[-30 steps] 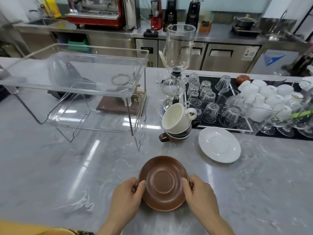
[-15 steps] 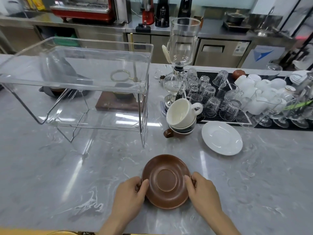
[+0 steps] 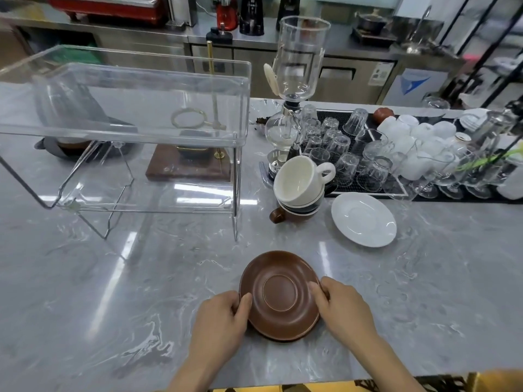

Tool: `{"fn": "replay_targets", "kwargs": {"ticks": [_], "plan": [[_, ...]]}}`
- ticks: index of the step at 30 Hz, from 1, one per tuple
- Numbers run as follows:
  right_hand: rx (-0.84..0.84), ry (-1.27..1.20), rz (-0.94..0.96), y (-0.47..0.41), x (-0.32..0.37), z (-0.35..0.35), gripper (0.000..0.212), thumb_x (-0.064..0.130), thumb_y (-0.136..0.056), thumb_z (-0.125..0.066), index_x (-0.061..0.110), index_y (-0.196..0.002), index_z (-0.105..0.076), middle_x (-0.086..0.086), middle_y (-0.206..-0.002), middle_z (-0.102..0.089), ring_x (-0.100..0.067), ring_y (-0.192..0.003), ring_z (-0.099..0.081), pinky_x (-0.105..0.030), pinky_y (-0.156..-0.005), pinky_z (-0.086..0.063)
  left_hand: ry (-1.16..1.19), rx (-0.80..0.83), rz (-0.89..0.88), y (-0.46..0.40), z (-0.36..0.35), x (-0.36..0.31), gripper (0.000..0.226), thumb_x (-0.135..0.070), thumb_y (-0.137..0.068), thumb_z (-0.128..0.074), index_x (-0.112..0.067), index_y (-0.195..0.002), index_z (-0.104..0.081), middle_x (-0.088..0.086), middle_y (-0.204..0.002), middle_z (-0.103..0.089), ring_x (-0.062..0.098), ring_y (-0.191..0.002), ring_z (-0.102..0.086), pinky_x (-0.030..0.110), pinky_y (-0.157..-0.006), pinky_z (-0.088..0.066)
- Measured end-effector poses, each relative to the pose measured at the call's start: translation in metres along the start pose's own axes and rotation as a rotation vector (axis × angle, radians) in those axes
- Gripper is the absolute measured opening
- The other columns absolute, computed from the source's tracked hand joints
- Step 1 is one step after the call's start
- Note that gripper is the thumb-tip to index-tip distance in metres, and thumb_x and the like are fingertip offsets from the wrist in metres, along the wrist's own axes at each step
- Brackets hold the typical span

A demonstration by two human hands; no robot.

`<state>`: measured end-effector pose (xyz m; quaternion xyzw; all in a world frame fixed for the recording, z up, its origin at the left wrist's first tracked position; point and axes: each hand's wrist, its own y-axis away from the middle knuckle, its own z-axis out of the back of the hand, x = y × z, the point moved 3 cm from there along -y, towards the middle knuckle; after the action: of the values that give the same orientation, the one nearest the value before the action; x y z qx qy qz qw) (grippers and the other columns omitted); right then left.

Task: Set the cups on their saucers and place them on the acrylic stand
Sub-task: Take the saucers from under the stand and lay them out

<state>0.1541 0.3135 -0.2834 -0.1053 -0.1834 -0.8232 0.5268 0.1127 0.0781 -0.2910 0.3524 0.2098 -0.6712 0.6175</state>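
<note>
A brown saucer lies on the grey marble counter close to me. My left hand grips its left rim and my right hand grips its right rim. Beyond it stands a stack of cups: a white cup tilted on top, a dark cup under it, and a brown cup at the bottom with its handle to the left. A white saucer lies right of the stack. The clear acrylic stand stands at the left, with nothing on its top shelf.
A glass siphon coffee maker stands behind the cup stack. A black mat at the right holds several upturned glasses and white cups. A wooden base with a brass stand sits behind the acrylic stand.
The view has moved a little closer and tilted down. Both hands keep hold of the brown saucer, which stays at about the same spot on the counter.
</note>
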Motion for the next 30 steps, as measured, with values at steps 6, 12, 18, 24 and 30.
{"fn": "replay_targets", "kwargs": {"ticks": [6, 12, 18, 24, 30], "plan": [[-0.031, 0.009, -0.007, 0.001, 0.001, 0.000, 0.048, 0.051, -0.100, -0.041, 0.028, -0.059, -0.035, 0.007, -0.053, -0.046, -0.006, -0.051, -0.045, -0.023, -0.047, -0.029, 0.006, 0.020, -0.003, -0.001, 0.001, -0.001, 0.054, -0.032, -0.096, -0.061, -0.019, -0.052, -0.032, -0.003, -0.046, -0.036, 0.011, -0.046, -0.035, 0.023, -0.048, -0.032], [-0.059, 0.021, -0.006, 0.003, 0.001, -0.002, 0.049, 0.050, -0.100, -0.042, 0.028, -0.057, -0.034, 0.007, -0.050, -0.043, -0.006, -0.048, -0.042, -0.022, -0.046, -0.028, 0.040, 0.017, -0.011, 0.003, 0.001, -0.001, 0.054, -0.029, -0.097, -0.061, -0.020, -0.052, -0.031, -0.003, -0.046, -0.035, 0.011, -0.047, -0.035, 0.025, -0.047, -0.025], [-0.079, 0.014, -0.012, 0.007, -0.001, -0.005, 0.050, 0.051, -0.099, -0.042, 0.027, -0.056, -0.033, 0.006, -0.049, -0.042, -0.007, -0.046, -0.040, -0.022, -0.045, -0.026, 0.087, -0.002, -0.016, 0.008, 0.002, 0.000, 0.053, -0.027, -0.096, -0.063, -0.018, -0.054, -0.033, -0.003, -0.047, -0.033, 0.010, -0.047, -0.033, 0.025, -0.048, -0.024], [-0.097, -0.015, -0.017, 0.013, -0.005, -0.003, 0.051, 0.052, -0.098, -0.043, 0.027, -0.055, -0.033, 0.005, -0.048, -0.042, -0.008, -0.046, -0.041, -0.021, -0.045, -0.027, 0.122, -0.015, -0.026, 0.009, 0.000, -0.002, 0.053, -0.027, -0.096, -0.064, -0.018, -0.052, -0.034, -0.002, -0.046, -0.033, 0.012, -0.045, -0.033, 0.024, -0.048, -0.028], [-0.155, -0.063, -0.024, 0.017, -0.021, 0.019, 0.053, 0.050, -0.097, -0.049, 0.024, -0.054, -0.032, 0.004, -0.045, -0.038, -0.008, -0.044, -0.038, -0.022, -0.044, -0.024, 0.134, -0.013, -0.073, 0.009, -0.009, -0.021, 0.053, -0.028, -0.095, -0.065, -0.018, -0.052, -0.035, -0.006, -0.044, -0.032, 0.011, -0.046, -0.036, 0.024, -0.048, -0.029]]}}
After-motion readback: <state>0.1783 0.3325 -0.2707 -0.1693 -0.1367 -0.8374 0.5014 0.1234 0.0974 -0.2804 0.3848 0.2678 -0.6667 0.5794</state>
